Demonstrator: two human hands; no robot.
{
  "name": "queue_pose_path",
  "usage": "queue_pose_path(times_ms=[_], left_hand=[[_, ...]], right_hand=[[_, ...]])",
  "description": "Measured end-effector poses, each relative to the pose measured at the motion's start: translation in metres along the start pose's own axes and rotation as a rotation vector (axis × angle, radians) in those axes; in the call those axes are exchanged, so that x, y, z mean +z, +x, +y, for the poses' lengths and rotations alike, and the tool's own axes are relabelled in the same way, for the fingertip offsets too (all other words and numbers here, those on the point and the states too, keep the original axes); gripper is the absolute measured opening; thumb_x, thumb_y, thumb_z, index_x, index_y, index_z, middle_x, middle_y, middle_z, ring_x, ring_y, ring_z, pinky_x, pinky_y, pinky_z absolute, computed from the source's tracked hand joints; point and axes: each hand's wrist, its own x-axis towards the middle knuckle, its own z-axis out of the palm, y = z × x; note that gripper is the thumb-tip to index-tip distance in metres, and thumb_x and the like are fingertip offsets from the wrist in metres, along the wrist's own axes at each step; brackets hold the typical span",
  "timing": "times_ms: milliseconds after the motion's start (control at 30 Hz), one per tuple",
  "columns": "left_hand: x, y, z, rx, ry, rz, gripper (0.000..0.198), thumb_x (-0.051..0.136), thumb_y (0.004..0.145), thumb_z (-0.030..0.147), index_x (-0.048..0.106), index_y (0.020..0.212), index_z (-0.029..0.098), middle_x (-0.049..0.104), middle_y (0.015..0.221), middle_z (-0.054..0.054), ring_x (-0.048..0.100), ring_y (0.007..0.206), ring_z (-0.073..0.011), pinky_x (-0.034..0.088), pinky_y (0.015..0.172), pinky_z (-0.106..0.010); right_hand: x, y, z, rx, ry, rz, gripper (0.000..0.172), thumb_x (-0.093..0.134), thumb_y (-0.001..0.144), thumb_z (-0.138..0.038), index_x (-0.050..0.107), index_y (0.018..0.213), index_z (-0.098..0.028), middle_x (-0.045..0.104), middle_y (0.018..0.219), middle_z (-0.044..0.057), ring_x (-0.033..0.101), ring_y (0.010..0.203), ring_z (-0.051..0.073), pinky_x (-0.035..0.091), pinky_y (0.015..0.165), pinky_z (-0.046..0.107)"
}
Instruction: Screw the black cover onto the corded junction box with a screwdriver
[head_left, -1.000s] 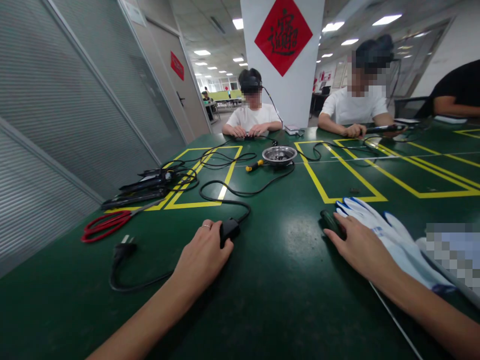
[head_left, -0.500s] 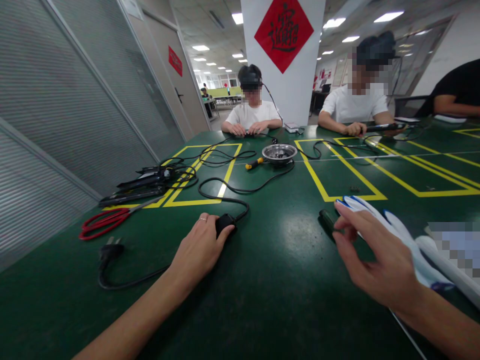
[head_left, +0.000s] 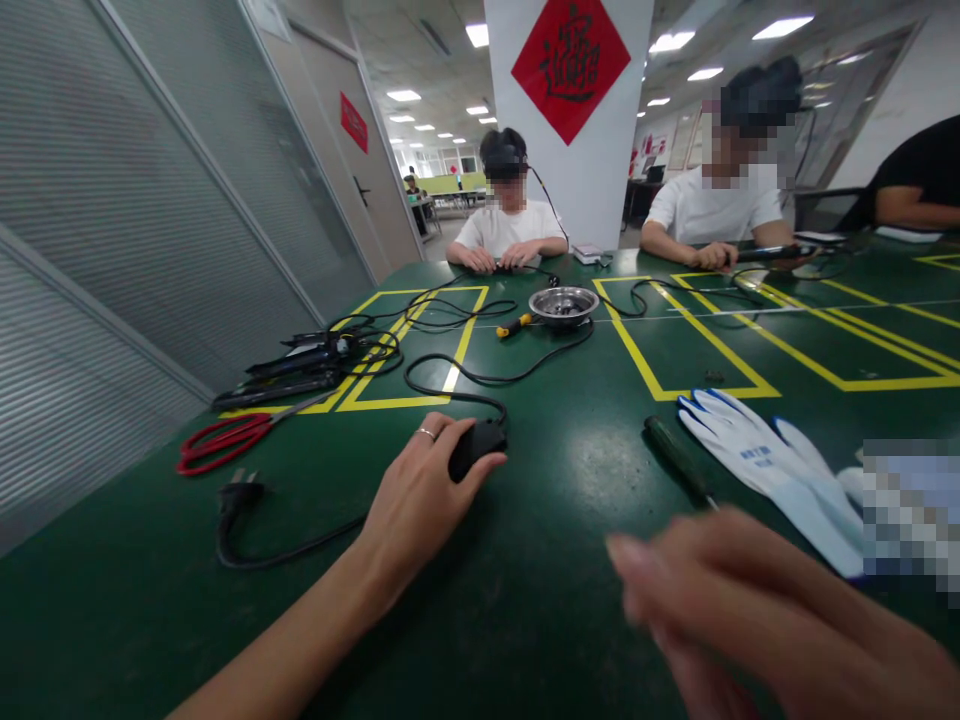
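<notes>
My left hand (head_left: 424, 490) is closed around a small black box on a power cord (head_left: 478, 447), resting on the green table. One end of the cord leads back over the table; the other comes out under my wrist to a black plug (head_left: 241, 488) with its prongs up. My right hand (head_left: 720, 590) is at the lower right, smeared by motion, so its grip is unclear. Just beyond it lies a screwdriver (head_left: 675, 456) with a dark green handle, its shaft tip hidden by the hand. White gloves with blue edging (head_left: 765, 465) lie beside the screwdriver.
Red-handled scissors (head_left: 225, 445) lie left, near a pile of black devices and cables (head_left: 300, 365). A metal bowl (head_left: 564, 305) with small parts stands mid-table, a yellow-and-black handled tool (head_left: 514, 327) beside it. Two co-workers in white shirts sit across the table (head_left: 570, 560).
My right hand has drawn back towards me, uncovering more of the screwdriver and gloves. My left hand and the black box appear slightly farther right in view.
</notes>
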Motion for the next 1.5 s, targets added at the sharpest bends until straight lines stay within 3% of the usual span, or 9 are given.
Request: queue_pose_path(times_ms=[167,300,467,600,733,967,1167,1367,1500], left_hand=[[0.001,-0.022,0.025,0.299,-0.337,-0.076,0.050,0.058,0.084,0.055,0.039,0.118,0.024,0.053,0.109,-0.007,0.058,0.097,-0.0214,0.049,0.081,-0.033],[0.003,-0.030,0.037,0.269,-0.378,-0.214,0.046,0.051,0.085,0.060,0.040,0.113,0.024,0.055,0.104,-0.006,0.059,0.084,-0.0195,0.050,0.072,-0.032],[-0.004,-0.020,0.030,0.270,-0.307,-0.215,0.052,0.023,0.092,0.062,0.043,0.117,0.021,0.056,0.108,-0.011,0.058,0.091,-0.0236,0.048,0.081,-0.037],[-0.001,-0.004,0.000,-0.078,0.151,-0.117,0.046,0.038,0.092,0.054,0.050,0.118,0.018,0.054,0.114,-0.013,0.056,0.100,-0.0288,0.044,0.089,-0.044],[0.011,0.002,-0.029,-0.143,0.272,-0.309,0.044,0.044,0.090,0.050,0.053,0.122,0.020,0.054,0.109,-0.012,0.060,0.093,-0.0275,0.050,0.077,-0.037],[0.009,0.001,-0.029,-0.158,0.205,-0.288,0.057,0.042,0.088,0.061,0.050,0.129,0.023,0.049,0.114,-0.011,0.063,0.081,-0.0233,0.050,0.072,-0.034],[0.003,0.007,-0.020,-0.203,0.242,-0.169,0.046,0.034,0.093,0.055,0.057,0.120,0.025,0.051,0.109,-0.009,0.062,0.080,-0.0224,0.050,0.069,-0.033],[0.002,0.007,-0.017,-0.206,0.253,-0.134,0.046,0.034,0.093,0.055,0.057,0.119,0.025,0.052,0.110,-0.009,0.062,0.082,-0.0225,0.050,0.070,-0.033],[0.000,0.007,-0.018,-0.194,0.278,-0.112,0.046,0.034,0.093,0.055,0.057,0.119,0.026,0.054,0.109,-0.008,0.062,0.084,-0.0237,0.050,0.068,-0.033]], right_hand=[[0.021,0.027,0.005,0.328,0.462,-0.201,0.057,0.061,0.081,-0.042,0.044,0.134,-0.028,0.058,0.122,0.004,0.060,0.100,0.016,0.052,0.088,0.034],[0.040,0.026,0.018,0.469,0.928,-0.346,0.051,0.067,0.078,-0.038,0.053,0.125,-0.022,0.062,0.116,0.005,0.059,0.108,0.018,0.044,0.099,0.038],[0.045,0.022,0.035,0.692,1.247,-0.189,0.049,0.066,0.078,-0.038,0.055,0.122,-0.020,0.062,0.118,0.007,0.057,0.112,0.020,0.039,0.104,0.041],[0.038,0.027,0.046,0.837,1.398,-0.045,0.051,0.057,0.083,-0.046,0.052,0.125,-0.017,0.061,0.116,0.009,0.059,0.107,0.020,0.044,0.097,0.039],[0.035,0.031,0.058,0.905,1.440,0.011,0.047,0.052,0.086,-0.047,0.049,0.122,-0.017,0.060,0.115,0.011,0.061,0.100,0.021,0.049,0.089,0.039],[0.034,0.032,0.077,0.883,1.250,0.011,0.052,0.032,0.090,-0.055,0.048,0.120,-0.015,0.057,0.122,0.018,0.062,0.098,0.022,0.049,0.091,0.044],[0.025,0.041,0.096,0.790,0.987,0.024,0.050,0.025,0.091,-0.053,0.051,0.112,-0.015,0.063,0.109,0.018,0.063,0.095,0.023,0.053,0.084,0.045],[0.024,0.065,0.112,0.613,0.497,0.097,0.056,0.024,0.090,-0.058,0.056,0.102,-0.015,0.065,0.093,0.015,0.064,0.087,0.024,0.054,0.072,0.040],[0.034,0.076,0.110,0.413,0.068,0.105,0.051,0.028,0.093,-0.051,0.061,0.099,-0.014,0.062,0.100,0.014,0.057,0.100,0.025,0.046,0.088,0.041]])
